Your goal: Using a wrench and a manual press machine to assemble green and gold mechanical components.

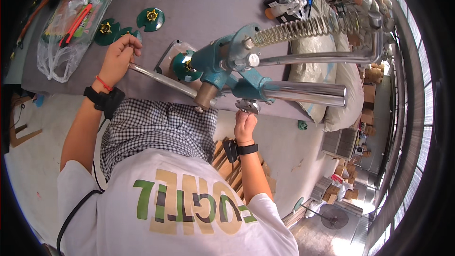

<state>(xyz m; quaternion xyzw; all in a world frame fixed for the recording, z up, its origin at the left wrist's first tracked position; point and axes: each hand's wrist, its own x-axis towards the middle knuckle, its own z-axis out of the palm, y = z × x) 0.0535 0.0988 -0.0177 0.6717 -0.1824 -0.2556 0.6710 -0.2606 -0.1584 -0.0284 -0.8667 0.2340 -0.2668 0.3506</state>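
Press (207,64), teal.
Left hand (122,53) grips lever (163,80) left of press; right hand (245,127) pinches metal piece (248,106), press's near side.

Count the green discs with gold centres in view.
4. Left disc, beside the plastic bag; middle disc, partly behind the left hand; top disc, beyond that hand; fourth disc, at the press. More could be hidden.

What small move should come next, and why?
Probably check how the green disc at the press sits before moving the lever: the press hides part of that disc, and the left hand is at the lever's end.
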